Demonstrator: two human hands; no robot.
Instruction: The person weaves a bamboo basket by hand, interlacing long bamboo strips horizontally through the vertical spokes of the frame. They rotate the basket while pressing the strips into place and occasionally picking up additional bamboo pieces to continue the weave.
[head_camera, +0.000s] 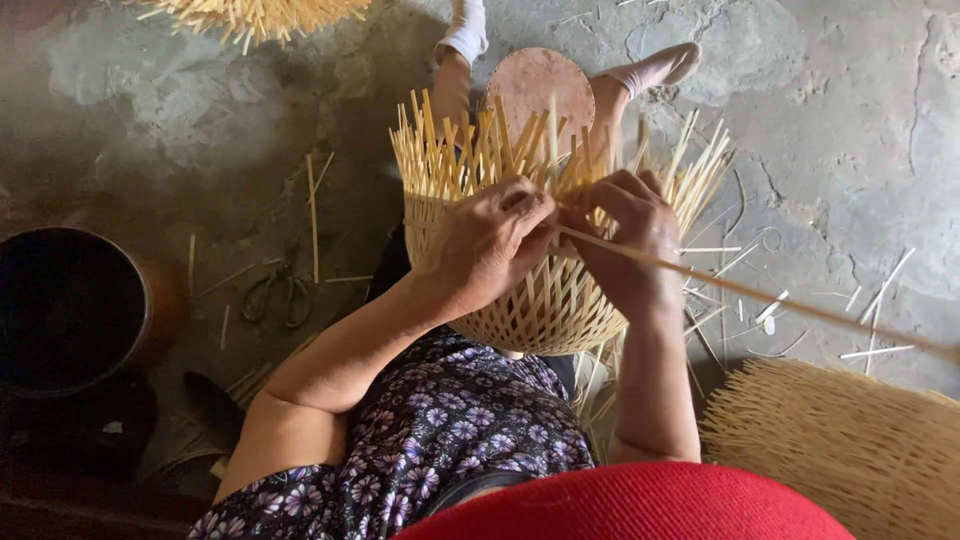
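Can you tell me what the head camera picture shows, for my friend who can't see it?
Two hands, left hand and right hand, weave a long bamboo strip into a half-made bamboo basket on the person's lap. Scissors lie on the concrete floor.

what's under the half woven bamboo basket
The pale half-woven bamboo basket rests on the person's lap, over a purple flowered dress. Beyond it a round pinkish disc shows. The legs directly beneath are covered.
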